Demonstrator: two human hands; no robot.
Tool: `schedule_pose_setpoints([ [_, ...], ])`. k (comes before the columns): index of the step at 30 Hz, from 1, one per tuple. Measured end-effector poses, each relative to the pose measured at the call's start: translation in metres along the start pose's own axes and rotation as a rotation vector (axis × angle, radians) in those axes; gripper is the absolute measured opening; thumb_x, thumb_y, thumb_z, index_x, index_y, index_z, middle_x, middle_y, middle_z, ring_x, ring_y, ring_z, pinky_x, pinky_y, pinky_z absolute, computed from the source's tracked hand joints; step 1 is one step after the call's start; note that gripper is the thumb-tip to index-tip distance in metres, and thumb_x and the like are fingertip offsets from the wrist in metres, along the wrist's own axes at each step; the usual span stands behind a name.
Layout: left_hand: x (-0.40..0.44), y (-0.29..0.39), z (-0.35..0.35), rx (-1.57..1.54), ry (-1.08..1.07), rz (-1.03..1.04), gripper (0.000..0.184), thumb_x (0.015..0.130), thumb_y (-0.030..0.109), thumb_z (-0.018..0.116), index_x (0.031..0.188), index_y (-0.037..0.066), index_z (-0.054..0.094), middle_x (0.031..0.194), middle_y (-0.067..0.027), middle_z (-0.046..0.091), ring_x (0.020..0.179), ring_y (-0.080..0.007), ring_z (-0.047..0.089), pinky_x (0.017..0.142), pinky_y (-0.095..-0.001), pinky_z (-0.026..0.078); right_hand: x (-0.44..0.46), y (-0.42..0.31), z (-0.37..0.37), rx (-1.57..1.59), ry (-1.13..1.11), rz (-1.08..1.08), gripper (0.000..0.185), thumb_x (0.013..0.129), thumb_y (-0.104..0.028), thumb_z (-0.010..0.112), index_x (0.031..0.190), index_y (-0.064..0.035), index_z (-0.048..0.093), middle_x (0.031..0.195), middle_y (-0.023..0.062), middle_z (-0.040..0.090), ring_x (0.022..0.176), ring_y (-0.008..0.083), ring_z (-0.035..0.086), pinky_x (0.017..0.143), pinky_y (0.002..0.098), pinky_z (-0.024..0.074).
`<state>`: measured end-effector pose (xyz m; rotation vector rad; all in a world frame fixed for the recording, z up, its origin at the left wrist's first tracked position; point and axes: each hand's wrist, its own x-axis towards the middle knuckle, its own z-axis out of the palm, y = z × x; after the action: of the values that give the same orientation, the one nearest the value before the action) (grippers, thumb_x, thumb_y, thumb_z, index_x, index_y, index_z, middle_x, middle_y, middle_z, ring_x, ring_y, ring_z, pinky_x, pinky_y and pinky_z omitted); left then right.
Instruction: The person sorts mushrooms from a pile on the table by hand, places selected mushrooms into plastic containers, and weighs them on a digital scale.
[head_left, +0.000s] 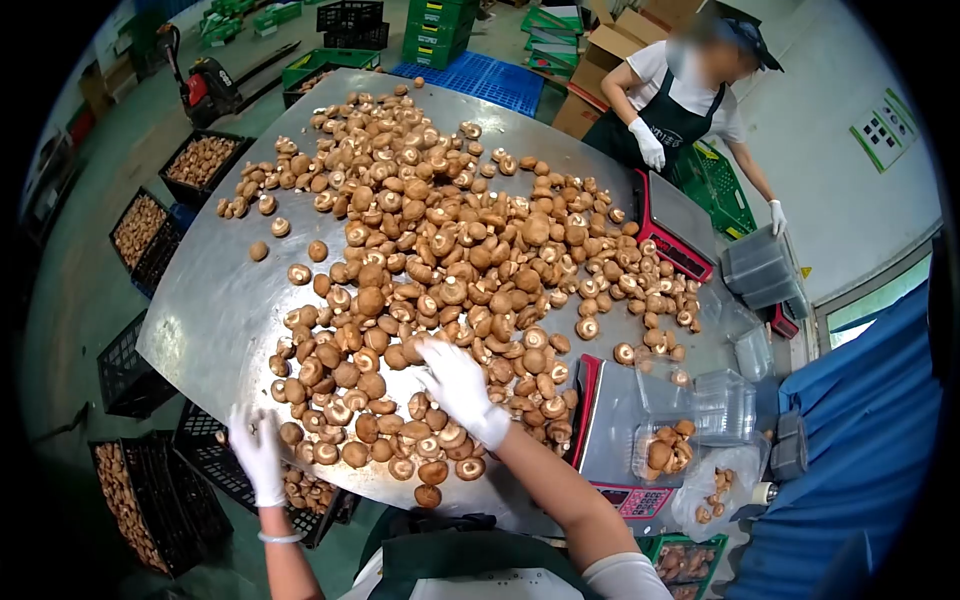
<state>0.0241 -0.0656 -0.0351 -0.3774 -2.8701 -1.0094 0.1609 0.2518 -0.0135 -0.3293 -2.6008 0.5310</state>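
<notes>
A large heap of brown shiitake mushrooms (440, 230) covers much of the metal table (200, 330). My right hand (460, 390), in a white glove, reaches into the near part of the heap. Its fingers are stretched out and apart, with the tips by a mushroom; whether they touch it I cannot tell. My left hand (258, 458), also gloved, is at the table's near left edge above a black crate (210, 462) holding some mushrooms. The left fingers are apart and nothing shows in them.
A red scale (610, 425) at right bears an open plastic box of mushrooms (662, 452); a plastic bag (715, 492) lies beside it. Across the table a co-worker (680, 100) stands near another scale (676, 222) and stacked clear boxes (762, 265). More mushroom crates (140, 230) line the left floor.
</notes>
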Motion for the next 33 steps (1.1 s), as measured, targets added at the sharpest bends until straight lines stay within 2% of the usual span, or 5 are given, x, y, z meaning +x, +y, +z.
schedule_pose_setpoints([
  [4,-0.001,0.079,0.037,-0.137,-0.070,0.324,0.040,0.084,0.010,0.061,0.123,0.003,0.055,0.140,-0.0191,0.041,0.133,-0.0356,0.034,0.110,-0.0458,0.025,0.023,0.033,0.058,-0.302,-0.274,-0.011,0.057,0.076,-0.014,0.068,0.128,-0.0038,0.047,0.116,0.0151,0.054,0.105,0.0286,0.055,0.094,0.0382,0.0412],
  [16,-0.028,0.160,0.068,-0.389,-0.351,0.497,0.030,0.082,0.005,0.062,0.112,0.001,0.059,0.130,-0.0169,0.052,0.127,-0.0354,0.042,0.106,-0.0420,0.033,-0.053,0.015,-0.058,2.361,0.035,0.476,0.062,0.100,-0.039,0.036,0.147,-0.0018,0.019,0.144,0.0194,0.035,0.126,0.0354,0.045,0.103,0.0465,0.0397],
  [20,-0.046,0.185,0.073,-0.431,-0.466,0.588,0.033,0.080,0.004,0.063,0.113,0.001,0.059,0.127,-0.0177,0.053,0.124,-0.0351,0.044,0.107,-0.0427,0.032,-0.093,0.023,-0.084,2.020,0.153,0.643,0.051,0.102,-0.040,0.029,0.127,0.0001,0.048,0.119,0.0143,0.057,0.105,0.0214,0.059,0.085,0.0358,0.0512],
  [26,-0.080,0.221,0.079,-0.414,-0.542,0.674,0.032,0.082,0.003,0.059,0.114,0.002,0.058,0.128,-0.0163,0.052,0.125,-0.0345,0.043,0.108,-0.0422,0.031,-0.182,0.045,-0.241,-0.255,0.637,0.551,0.033,0.084,-0.010,0.060,0.116,-0.0015,0.057,0.110,0.0178,0.058,0.101,0.0309,0.057,0.089,0.0390,0.0460],
  [33,-0.155,0.278,0.093,-0.463,-0.649,0.812,0.031,0.082,0.005,0.061,0.112,0.002,0.059,0.125,-0.0164,0.055,0.124,-0.0347,0.045,0.106,-0.0425,0.033,-0.256,0.084,-0.289,-0.462,0.171,0.595,0.057,0.087,-0.029,0.059,0.138,-0.0115,0.043,0.137,0.0138,0.046,0.128,0.0376,0.040,0.105,0.0530,0.0291],
])
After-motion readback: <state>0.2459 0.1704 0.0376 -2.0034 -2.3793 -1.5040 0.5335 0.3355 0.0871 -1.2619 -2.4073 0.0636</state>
